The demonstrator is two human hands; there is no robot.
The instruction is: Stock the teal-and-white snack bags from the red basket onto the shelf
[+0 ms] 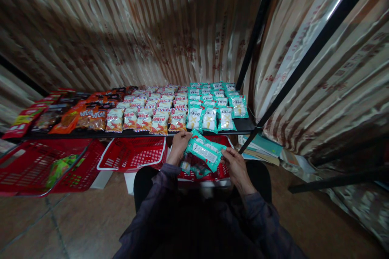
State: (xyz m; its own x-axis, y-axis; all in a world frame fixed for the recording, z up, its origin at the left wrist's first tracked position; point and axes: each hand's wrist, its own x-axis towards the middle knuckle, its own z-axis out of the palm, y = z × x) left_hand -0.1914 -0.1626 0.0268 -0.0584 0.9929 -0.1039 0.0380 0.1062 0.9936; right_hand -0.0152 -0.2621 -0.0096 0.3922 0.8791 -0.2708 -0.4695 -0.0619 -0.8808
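Between my two hands is a teal snack packet point(204, 151), its printed white label facing up. My left hand point(180, 145) pinches the packet's upper left end, and my right hand point(238, 168) grips its right end. Just beyond, several matching teal-and-white snack packets point(226, 118) stand in rows on the right part of a black shelf point(243, 125). Below the held packet, a red basket point(226, 141) sits between my knees with more teal packets point(200, 171) inside, partly hidden by the one in my hands.
White-and-red snack packets point(159, 121), orange packets point(92, 114) and red packets point(26, 119) line the shelf leftward. Red baskets point(136, 149) stand beneath; the far left basket point(18, 170) holds a green packet point(62, 168). Black posts point(291, 85) and books point(264, 145) are on the right.
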